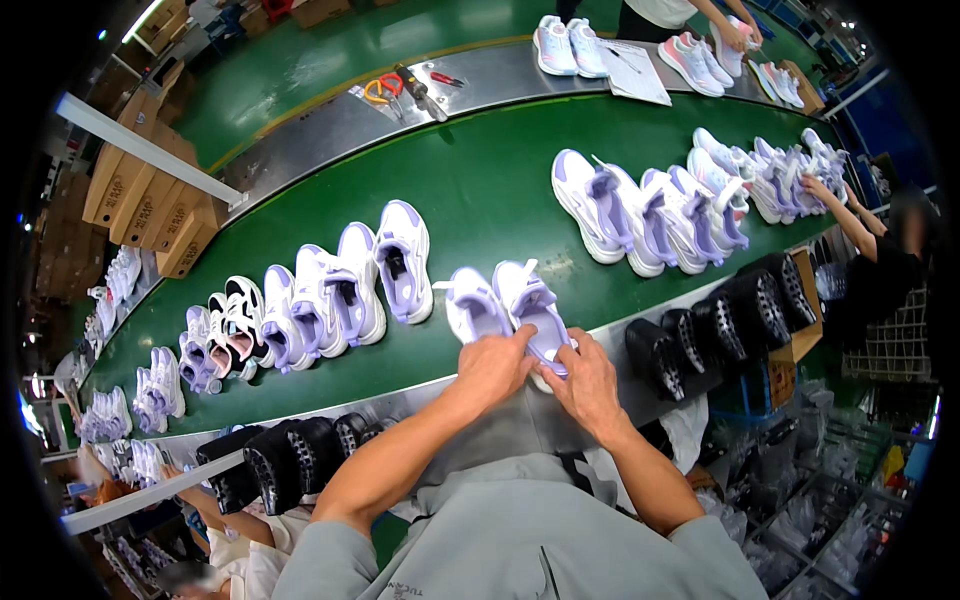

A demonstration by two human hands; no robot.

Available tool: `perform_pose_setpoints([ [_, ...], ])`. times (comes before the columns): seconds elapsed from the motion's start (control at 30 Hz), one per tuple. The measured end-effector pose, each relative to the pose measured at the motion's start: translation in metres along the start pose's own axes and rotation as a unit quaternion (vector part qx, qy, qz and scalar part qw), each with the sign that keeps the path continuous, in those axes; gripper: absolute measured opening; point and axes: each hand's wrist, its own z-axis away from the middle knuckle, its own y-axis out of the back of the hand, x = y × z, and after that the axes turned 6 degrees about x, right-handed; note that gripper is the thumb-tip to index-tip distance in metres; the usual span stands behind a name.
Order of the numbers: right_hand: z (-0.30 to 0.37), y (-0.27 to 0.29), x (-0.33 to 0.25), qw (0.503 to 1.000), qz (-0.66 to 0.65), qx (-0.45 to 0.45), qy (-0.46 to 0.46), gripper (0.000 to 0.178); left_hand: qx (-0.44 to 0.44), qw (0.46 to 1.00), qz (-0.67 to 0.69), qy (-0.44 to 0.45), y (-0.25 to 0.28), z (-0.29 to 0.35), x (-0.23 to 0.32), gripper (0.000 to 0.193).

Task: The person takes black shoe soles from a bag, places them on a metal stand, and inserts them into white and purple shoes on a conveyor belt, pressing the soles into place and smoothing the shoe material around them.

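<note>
Shoe (537,312) at twelve o'clock sits heel-inward, left hand (494,372) and right hand (588,385) fingers pinching its rim, apparently for steadiness

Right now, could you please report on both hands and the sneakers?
Left hand, right hand holding lavender-white sneakers. At green belt's near edge. Sneaker rows either side.

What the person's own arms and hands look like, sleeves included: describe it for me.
The left hand and right hand are bare, with no gloves and no rings or watch that I can see. The forearms are uncovered too. The short, loose sleeves are plain grey, matching the shirt.
</note>
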Motion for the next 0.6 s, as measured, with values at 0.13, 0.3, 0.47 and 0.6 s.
perform_pose_setpoints([
  [0.13,0.048,0.003,-0.007,1.0,-0.02,-0.008,-0.021,0.028,-0.026,0.999,-0.001,0.039,0.021,0.065,0.034,0.056],
  [0.3,0.08,-0.007,-0.009,0.999,-0.02,0.026,0.021,0.027,0.257,0.965,-0.01,-0.039,-0.023,0.021,-0.003,0.05],
  [0.47,0.098,-0.017,0.004,0.998,-0.028,0.053,0.006,0.028,-0.048,0.894,0.406,0.182,-0.045,-0.026,-0.037,0.03],
  [0.6,0.125,-0.016,0.013,0.997,-0.024,0.074,-0.003,0.032,-0.073,0.862,0.434,0.252,-0.06,-0.015,-0.027,0.029],
])
